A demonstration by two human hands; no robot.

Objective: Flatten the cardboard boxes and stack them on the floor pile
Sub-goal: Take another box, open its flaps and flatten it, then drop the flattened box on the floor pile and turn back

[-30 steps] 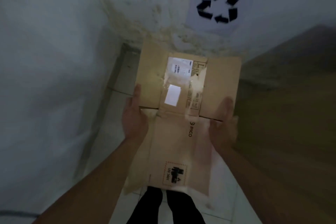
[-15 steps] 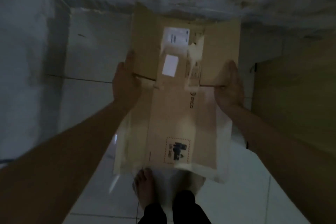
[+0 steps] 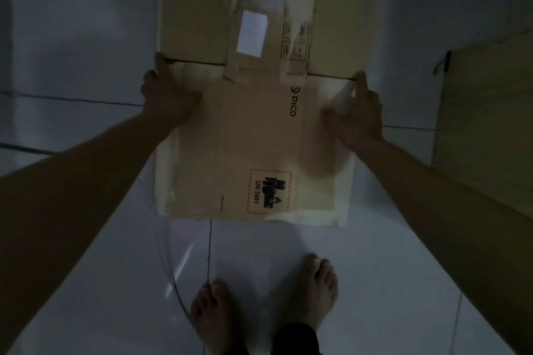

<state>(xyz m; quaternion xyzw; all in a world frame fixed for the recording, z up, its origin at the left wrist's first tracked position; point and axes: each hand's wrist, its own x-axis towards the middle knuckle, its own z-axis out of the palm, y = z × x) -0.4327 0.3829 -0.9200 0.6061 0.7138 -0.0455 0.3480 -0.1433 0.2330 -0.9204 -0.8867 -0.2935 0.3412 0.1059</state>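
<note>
A flattened brown cardboard box (image 3: 256, 135) with white labels, torn tape, a PICO mark and a UN 3481 sticker lies spread out in front of me, low over the white tiled floor. My left hand (image 3: 167, 95) grips its left edge at the flap fold. At the right edge, my right hand (image 3: 356, 112) holds the same fold, thumb on top. The box's far end runs out of view at the top.
A large brown cardboard sheet (image 3: 487, 135) stands at the right. My bare feet (image 3: 265, 305) are on the tiles just below the box. A thin wire curves over the floor near the left foot.
My view has tipped down from the wall with the recycling sign to the floor. The box has gone lower and further out, with both hands still on its sides.
</note>
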